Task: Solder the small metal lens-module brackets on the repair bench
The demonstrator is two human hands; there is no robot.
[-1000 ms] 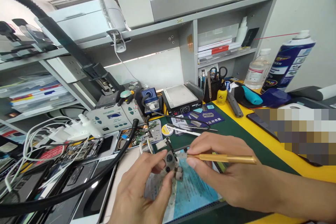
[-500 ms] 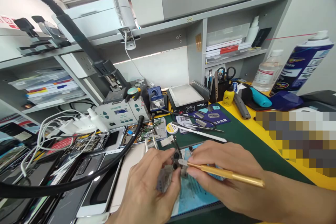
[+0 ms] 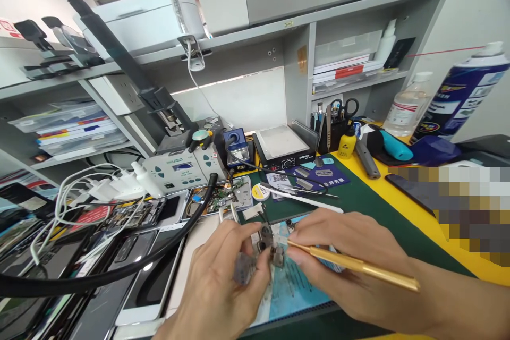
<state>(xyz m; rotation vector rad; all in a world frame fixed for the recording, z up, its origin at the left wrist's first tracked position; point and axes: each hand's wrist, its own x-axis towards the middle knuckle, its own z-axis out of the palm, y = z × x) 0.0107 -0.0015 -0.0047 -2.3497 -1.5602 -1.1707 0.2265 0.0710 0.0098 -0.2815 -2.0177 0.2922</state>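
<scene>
Operator: State of the grip?

Guide: Your left hand [image 3: 223, 276] is clamped on a small lens module [image 3: 265, 235], held at its edges between thumb and fingertips. Your right hand [image 3: 350, 239] is closed on a gold-handled tool [image 3: 358, 266] in a pen grip. Its pale tip [image 3: 282, 240] points at the module's side; whether the 2 touch cannot be told.

Operator: Correct pressure?

Guide: Judge it as a light pinch: enough to stop rotation, not enough to flex the frame. Keep your fingertips off the lens faces, and keep your left thumb out of the tip's line of travel.

Operator: Tool angle?

Guide: Hold the tip shallow and advance it in short strokes. If it meets resistance, reposition; do not lever. A slip could scratch a lens or reach your left fingers.

Operator: Support?

Guide: The module is over the blue sheet [image 3: 297, 289], with a small metal block [image 3: 278, 256] just beside it. Steady your right hand at its outer edge so that only your fingers drive the tip.

Operator: Surroundings?

Guide: The white stick [image 3: 311, 202] lies beyond your right hand on the green mat [image 3: 370, 207]. The black hose [image 3: 159, 272] crosses the phones to your left; keep your left forearm away from it.
</scene>
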